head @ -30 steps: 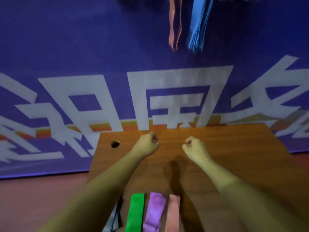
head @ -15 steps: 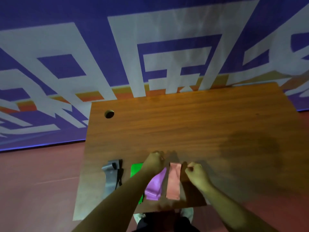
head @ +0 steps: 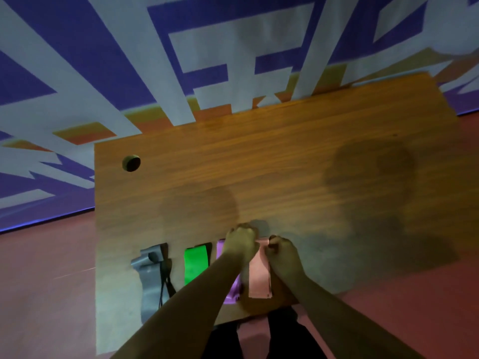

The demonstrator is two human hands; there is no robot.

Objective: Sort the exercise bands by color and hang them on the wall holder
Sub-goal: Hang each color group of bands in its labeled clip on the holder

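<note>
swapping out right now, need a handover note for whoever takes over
Left hand and right hand: both curled at the far end of the pink band; grip unclear.
On the table, left to right: grey band, green band, purple band partly under the left arm, then pink.
Done: cannot tell, holder out of view.
Left: hang these by colour.
</note>
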